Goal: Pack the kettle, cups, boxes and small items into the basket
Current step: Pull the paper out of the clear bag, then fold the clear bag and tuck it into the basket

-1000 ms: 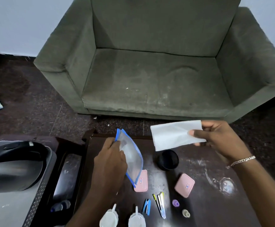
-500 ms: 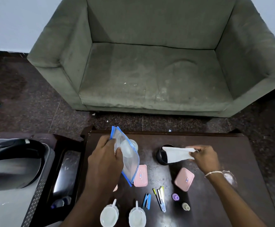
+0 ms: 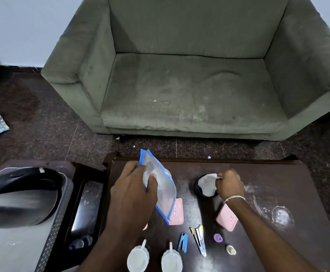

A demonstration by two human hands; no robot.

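I see the bag [image 3: 159, 185] — clear plastic, blue-edged — tilted above the table [image 3: 278, 177], gripped by my left hand [image 3: 134, 191]. My right hand [image 3: 228, 185] pinches a white tissue [image 3: 207, 183] stuffed into the black cup [image 3: 197, 190]. Two pink boxes [image 3: 176, 213] lie just below the hands; two white mugs [image 3: 137, 259] sit near the front edge — the kettle [image 3: 20, 197] rests in the basket [image 3: 58, 222] at left.

- You face a worn green sofa [image 3: 189, 85] standing against a pale wall [image 3: 22, 26].
- Under it you see a dark speckled floor [image 3: 42, 130].
- Nearest you stands a dark wooden table [image 3: 278, 183], its top scuffed with white marks.
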